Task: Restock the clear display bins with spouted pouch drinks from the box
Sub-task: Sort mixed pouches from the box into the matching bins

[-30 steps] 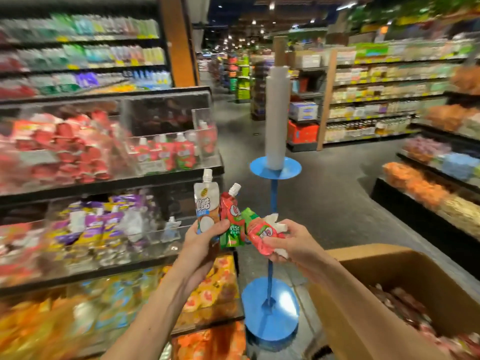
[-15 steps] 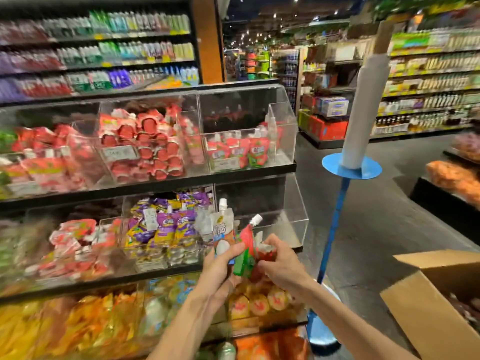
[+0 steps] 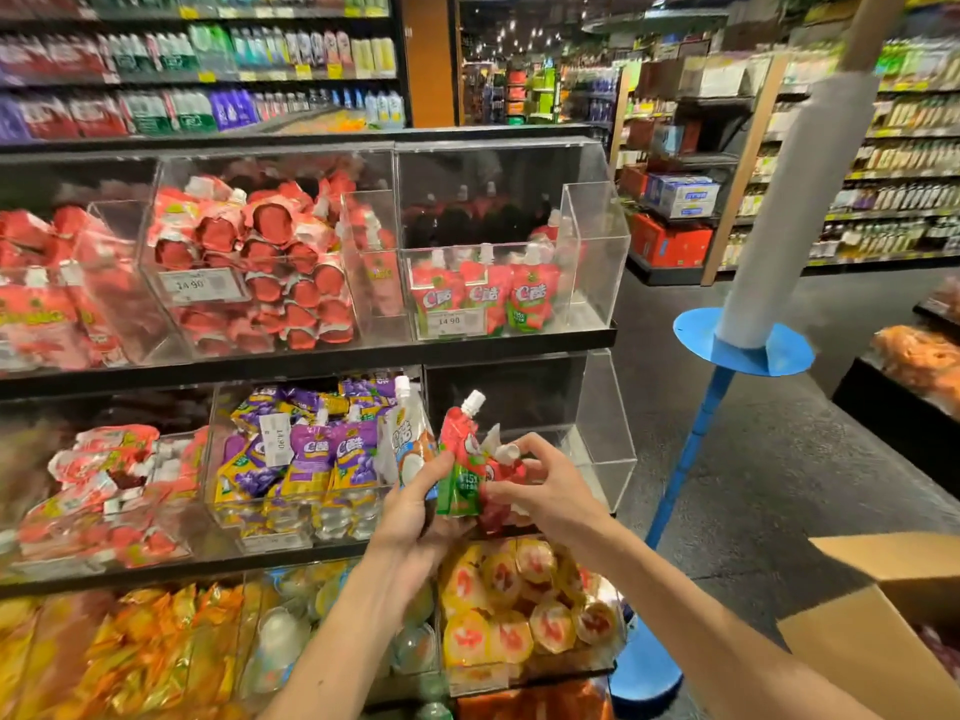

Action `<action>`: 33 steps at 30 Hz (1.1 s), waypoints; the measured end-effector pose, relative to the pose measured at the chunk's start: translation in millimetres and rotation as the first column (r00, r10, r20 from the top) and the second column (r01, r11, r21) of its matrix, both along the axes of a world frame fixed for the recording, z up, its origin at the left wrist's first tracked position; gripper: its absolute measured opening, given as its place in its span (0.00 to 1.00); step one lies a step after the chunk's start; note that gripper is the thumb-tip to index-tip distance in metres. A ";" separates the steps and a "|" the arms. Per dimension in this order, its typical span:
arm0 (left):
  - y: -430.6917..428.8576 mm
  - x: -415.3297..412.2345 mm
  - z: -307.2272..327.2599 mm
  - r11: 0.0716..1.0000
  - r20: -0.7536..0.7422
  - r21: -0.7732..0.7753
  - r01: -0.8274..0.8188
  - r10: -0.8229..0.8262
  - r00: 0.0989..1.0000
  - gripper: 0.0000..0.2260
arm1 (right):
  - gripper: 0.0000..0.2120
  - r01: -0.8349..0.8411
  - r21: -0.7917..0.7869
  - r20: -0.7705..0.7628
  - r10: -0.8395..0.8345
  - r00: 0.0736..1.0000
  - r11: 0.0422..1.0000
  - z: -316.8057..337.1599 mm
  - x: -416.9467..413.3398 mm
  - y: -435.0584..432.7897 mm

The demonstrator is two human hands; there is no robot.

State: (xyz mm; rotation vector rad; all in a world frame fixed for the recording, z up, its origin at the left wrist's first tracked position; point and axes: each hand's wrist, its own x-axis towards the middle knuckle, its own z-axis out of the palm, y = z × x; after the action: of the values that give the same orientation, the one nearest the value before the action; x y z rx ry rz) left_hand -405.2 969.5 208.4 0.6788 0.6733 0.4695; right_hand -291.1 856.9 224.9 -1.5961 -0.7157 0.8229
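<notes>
My left hand [image 3: 415, 511] grips two spouted pouches upright: a white coconut pouch [image 3: 408, 444] and a red-and-green pouch [image 3: 460, 459]. My right hand [image 3: 540, 491] pinches another red pouch [image 3: 501, 472] right beside them. Both hands are in front of a nearly bare clear bin [image 3: 597, 449] on the middle shelf. Above it, a clear bin [image 3: 592, 262] holds a few red pouches [image 3: 483, 293] standing at its front. The cardboard box [image 3: 862, 631] sits at the lower right, mostly out of frame.
Bins to the left hold purple pouches [image 3: 311, 459] and red pouches [image 3: 260, 262]. Jelly cups [image 3: 519, 605] fill the lower shelf. A blue stand with a white roll [image 3: 748, 335] rises close on the right. The dark aisle floor [image 3: 753, 459] lies between it and the far shelves.
My view swung left from the aisle toward the shelf, and the box slid to the frame's edge. Both hands carried the pouches up to the middle-shelf bin, and my right hand closed in on the left.
</notes>
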 end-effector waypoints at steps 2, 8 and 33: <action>5.1 19.5 0.7 0.998 0.044 -0.053 -0.040 0.042 0.998 0.21 | 0.10 -0.013 0.038 -0.053 0.015 0.998 0.999 -0.9 23.3 11.4; 9.0 88.2 -2.2 0.970 0.065 -0.136 -0.200 0.210 0.976 0.15 | 0.11 -0.040 0.092 -0.059 0.045 0.997 0.995 -10.2 107.8 52.0; 75.3 70.3 -44.2 0.975 -0.201 0.001 -0.223 0.219 0.955 0.31 | 0.11 -0.054 -0.509 -0.419 -0.193 0.887 0.859 -112.9 174.6 149.6</action>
State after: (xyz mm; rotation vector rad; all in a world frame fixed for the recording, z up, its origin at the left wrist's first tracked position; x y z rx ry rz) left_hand -334.9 1044.8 164.2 0.6380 0.9499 0.6048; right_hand -116.6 1006.5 112.1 -1.7752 -0.0855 1.3574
